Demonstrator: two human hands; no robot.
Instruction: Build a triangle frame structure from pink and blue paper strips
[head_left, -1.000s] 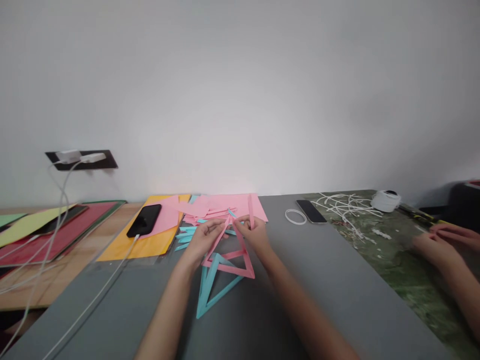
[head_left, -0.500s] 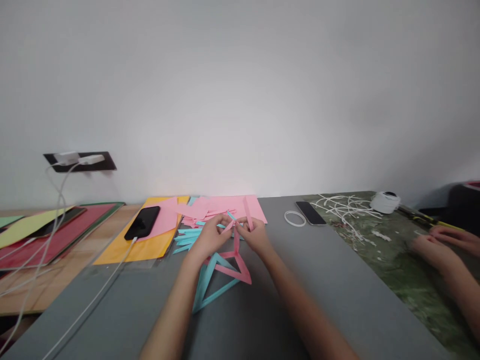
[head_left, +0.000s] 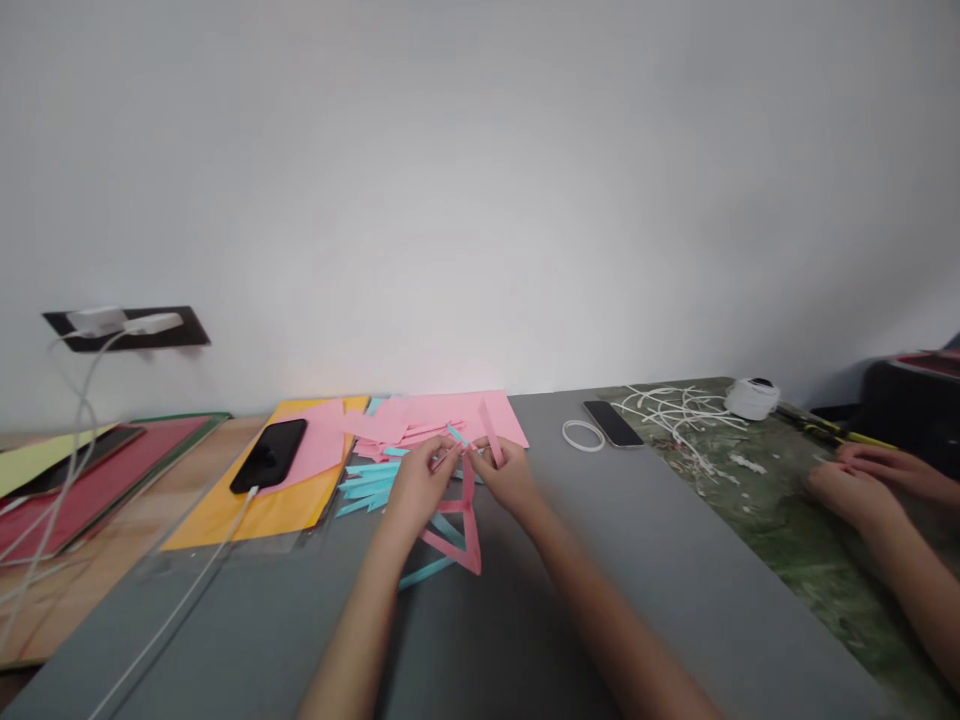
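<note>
My left hand (head_left: 420, 482) and my right hand (head_left: 511, 478) meet over the middle of the table, fingertips pinched together. Between them they hold the end of a folded paper-strip chain (head_left: 472, 540). Its pink and light blue links hang in angular loops below the fingers, partly hidden by my left forearm. One pink paper strip (head_left: 490, 430) sticks up from my right fingers. A short light blue strip end (head_left: 456, 435) shows by my left fingertips. Just behind my left hand lie loose light blue strips (head_left: 367, 485) and pink sheets (head_left: 465, 408).
At left, a black phone (head_left: 270, 455) on a cable lies over a yellow envelope (head_left: 300, 510). At right are a white ring (head_left: 583, 436), another phone (head_left: 613, 423), cut white cords (head_left: 675, 410) and a cord roll (head_left: 752, 398). Another person's hands (head_left: 862, 490) work at far right.
The view has shifted slightly to the right. The hanging chain has swung, and less of its blue part shows beside my left forearm. Both hands keep their pinch.
</note>
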